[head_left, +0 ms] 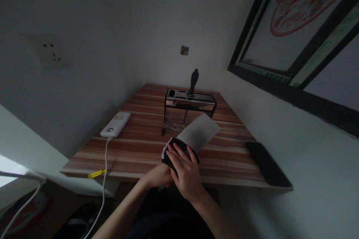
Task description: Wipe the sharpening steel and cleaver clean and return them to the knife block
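A kitchen cleaver with a broad pale metal blade [199, 132] points up and to the right above the front of the table. A black cloth with a whitish edge [167, 153] covers the lower part of the blade. My right hand [186, 175] lies over the cloth, fingers bent around it against the blade. Under it, my left hand [159, 175] grips the cleaver's handle end, its fingers mostly hidden by my right hand and the cloth. Just behind the blade stands a clear-sided knife block [190, 101] with one black-handled tool [194, 82] upright in it.
The striped wooden table [140, 119] stands in a corner between walls. On its left lies a white power bank [115, 124] with a white cable [105, 157] bearing a yellow tag [97, 173]. A black phone [268, 164] rests along the right edge. A framed picture [280, 56] hangs at right.
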The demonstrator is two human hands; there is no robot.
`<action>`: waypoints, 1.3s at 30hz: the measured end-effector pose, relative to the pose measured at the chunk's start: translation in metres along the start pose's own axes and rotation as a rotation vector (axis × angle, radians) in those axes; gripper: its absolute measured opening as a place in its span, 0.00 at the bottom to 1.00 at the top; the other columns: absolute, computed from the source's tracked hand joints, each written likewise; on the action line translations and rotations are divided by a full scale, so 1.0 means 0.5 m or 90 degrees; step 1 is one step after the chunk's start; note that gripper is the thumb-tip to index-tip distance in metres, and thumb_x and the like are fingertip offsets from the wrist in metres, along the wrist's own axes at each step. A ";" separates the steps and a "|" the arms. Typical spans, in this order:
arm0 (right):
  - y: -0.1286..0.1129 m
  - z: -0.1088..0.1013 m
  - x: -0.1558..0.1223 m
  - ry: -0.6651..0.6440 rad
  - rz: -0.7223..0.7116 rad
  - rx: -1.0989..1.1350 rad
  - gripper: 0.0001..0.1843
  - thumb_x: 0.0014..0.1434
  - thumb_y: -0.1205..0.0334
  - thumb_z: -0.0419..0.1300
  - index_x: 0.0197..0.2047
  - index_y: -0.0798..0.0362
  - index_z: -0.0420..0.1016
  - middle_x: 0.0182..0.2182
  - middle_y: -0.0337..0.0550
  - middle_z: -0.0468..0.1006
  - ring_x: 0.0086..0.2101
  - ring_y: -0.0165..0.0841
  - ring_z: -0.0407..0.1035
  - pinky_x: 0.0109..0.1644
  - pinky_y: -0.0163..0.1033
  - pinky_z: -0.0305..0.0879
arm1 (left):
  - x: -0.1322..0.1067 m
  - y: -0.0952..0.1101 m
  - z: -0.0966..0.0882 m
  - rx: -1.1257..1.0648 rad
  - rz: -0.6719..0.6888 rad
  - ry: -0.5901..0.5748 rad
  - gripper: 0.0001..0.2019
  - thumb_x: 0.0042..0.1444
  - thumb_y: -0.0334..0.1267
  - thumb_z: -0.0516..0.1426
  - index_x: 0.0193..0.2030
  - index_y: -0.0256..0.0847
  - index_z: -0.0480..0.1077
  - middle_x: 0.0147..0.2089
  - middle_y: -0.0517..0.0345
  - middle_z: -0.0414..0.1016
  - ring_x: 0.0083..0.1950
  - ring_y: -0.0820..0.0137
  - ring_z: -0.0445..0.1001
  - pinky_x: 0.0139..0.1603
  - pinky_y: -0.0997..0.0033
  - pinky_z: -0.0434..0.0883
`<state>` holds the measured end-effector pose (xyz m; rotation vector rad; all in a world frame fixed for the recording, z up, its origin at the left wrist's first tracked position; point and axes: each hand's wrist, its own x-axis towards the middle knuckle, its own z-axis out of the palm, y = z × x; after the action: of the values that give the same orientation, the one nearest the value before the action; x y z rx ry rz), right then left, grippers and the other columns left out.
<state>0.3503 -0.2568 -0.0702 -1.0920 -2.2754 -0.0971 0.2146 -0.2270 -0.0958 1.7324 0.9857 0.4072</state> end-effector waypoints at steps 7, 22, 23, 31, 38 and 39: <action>0.035 -0.012 0.014 0.016 0.017 -0.024 0.27 0.60 0.70 0.49 0.63 0.51 0.55 0.61 0.41 0.60 0.62 0.34 0.49 0.65 0.49 0.35 | 0.000 0.026 -0.004 -0.035 0.031 -0.012 0.03 0.47 0.32 0.51 0.30 0.36 0.62 0.16 0.66 0.62 0.15 0.78 0.61 0.14 0.81 0.57; 0.119 -0.059 0.048 0.075 0.068 -0.090 0.22 0.63 0.67 0.48 0.61 0.50 0.59 0.60 0.42 0.64 0.61 0.34 0.52 0.65 0.50 0.37 | -0.001 0.026 -0.004 -0.033 0.024 -0.017 0.10 0.53 0.44 0.54 0.32 0.39 0.59 0.14 0.71 0.59 0.13 0.79 0.58 0.14 0.82 0.54; 0.127 -0.063 0.051 0.082 0.071 -0.097 0.22 0.63 0.67 0.48 0.61 0.50 0.59 0.59 0.41 0.64 0.61 0.34 0.52 0.65 0.50 0.38 | -0.002 0.027 -0.004 -0.028 0.023 -0.017 0.10 0.53 0.44 0.54 0.31 0.40 0.59 0.14 0.71 0.59 0.13 0.79 0.58 0.14 0.82 0.54; 0.195 -0.094 0.065 0.147 0.083 -0.141 0.23 0.63 0.67 0.47 0.61 0.48 0.59 0.59 0.42 0.65 0.61 0.35 0.53 0.64 0.52 0.42 | -0.005 0.034 -0.008 0.001 0.009 -0.026 0.09 0.53 0.43 0.53 0.31 0.40 0.59 0.14 0.71 0.60 0.14 0.79 0.59 0.15 0.82 0.56; 0.216 -0.108 0.067 0.170 0.103 -0.133 0.22 0.64 0.64 0.46 0.61 0.48 0.59 0.59 0.42 0.64 0.61 0.35 0.53 0.63 0.50 0.47 | -0.005 0.035 -0.009 0.024 0.000 -0.036 0.10 0.53 0.44 0.53 0.31 0.39 0.60 0.15 0.70 0.61 0.15 0.79 0.59 0.16 0.82 0.55; 0.216 -0.108 0.066 0.173 0.105 -0.132 0.22 0.64 0.64 0.46 0.61 0.49 0.59 0.59 0.42 0.64 0.61 0.35 0.53 0.63 0.50 0.48 | -0.005 0.034 -0.009 0.022 -0.002 -0.038 0.10 0.53 0.44 0.53 0.31 0.39 0.60 0.15 0.69 0.61 0.15 0.79 0.59 0.16 0.82 0.55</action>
<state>0.4401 -0.1800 -0.0281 -1.2835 -1.9582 -0.3973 0.2172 -0.2278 -0.0781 1.7645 0.9568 0.3365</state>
